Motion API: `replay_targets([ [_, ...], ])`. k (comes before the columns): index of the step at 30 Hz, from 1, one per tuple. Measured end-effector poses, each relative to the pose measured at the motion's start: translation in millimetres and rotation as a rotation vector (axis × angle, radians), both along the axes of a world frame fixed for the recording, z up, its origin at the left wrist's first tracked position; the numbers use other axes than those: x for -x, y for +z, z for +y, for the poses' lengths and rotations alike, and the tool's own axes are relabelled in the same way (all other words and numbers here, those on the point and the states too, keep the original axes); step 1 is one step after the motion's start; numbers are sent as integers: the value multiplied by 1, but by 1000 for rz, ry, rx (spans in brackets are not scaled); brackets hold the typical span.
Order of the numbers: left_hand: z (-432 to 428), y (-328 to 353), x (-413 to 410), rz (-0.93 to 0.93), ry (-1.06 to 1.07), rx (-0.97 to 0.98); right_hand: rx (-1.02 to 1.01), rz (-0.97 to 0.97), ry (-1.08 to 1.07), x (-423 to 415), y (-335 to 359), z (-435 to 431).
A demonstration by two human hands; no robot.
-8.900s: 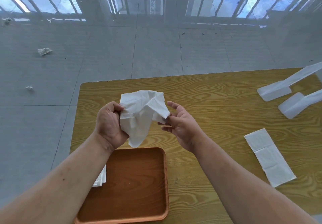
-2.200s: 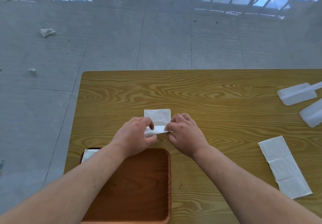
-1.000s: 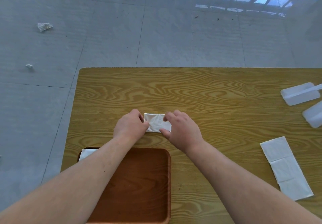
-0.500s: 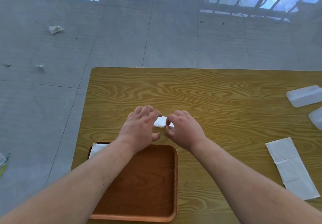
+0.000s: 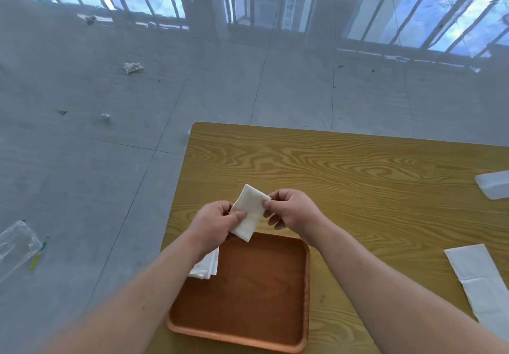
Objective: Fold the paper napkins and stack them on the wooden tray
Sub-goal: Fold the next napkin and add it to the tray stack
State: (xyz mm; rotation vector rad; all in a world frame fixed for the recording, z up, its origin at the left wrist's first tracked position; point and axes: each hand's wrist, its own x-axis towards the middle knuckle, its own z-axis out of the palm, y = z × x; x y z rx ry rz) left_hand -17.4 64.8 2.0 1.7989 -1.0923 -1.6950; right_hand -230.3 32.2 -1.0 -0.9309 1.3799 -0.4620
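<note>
1. The left hand (image 5: 213,223) pinches the near-left side of a small folded napkin (image 5: 249,212), with the thumb on top and the fingers curled behind it.
2. The right hand (image 5: 293,213) pinches the napkin's far-right edge between thumb and forefinger. Its other fingers are loosely curled below.
3. The folded napkin is a compact white rectangle, tilted and held up between both hands. Its lower corner overlaps the far rim of the wooden tray (image 5: 306,285) in this view.
4. The wooden tray lies on the table (image 5: 344,166) near the table's left edge. It is square with rounded corners, and most of its reddish-brown floor is bare.
5. A stack of folded napkins (image 5: 206,267) lies in the tray's far-left corner, partly hidden by the left forearm.
6. A long unfolded napkin (image 5: 479,279) lies flat on the table to the right, well apart from the tray.
7. A white plastic piece (image 5: 493,185) sits at the table's right side, cut off by the picture's edge.
8. On the grey tiled floor (image 5: 82,177) to the left lie crumpled paper scraps (image 5: 133,67) and a clear plastic bag (image 5: 16,246).
</note>
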Motion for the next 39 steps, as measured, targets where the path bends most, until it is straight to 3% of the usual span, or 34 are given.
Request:
replay_targets([
  [7,55,-17,-68,-214,73,-109,36,155,62,-84,-15,14],
  [17,86,-37,-107,-693,-157,-126,127,481,296,-127,-33,41],
  [29,80,-54,-106,-871,-301,-130,243,677,420,-136,-48,47],
  [35,83,-57,-105,-948,-341,40,367,770,443,-138,-54,53],
  [39,79,-58,-111,-846,-374,225,619,772,479,-131,-50,62],
])
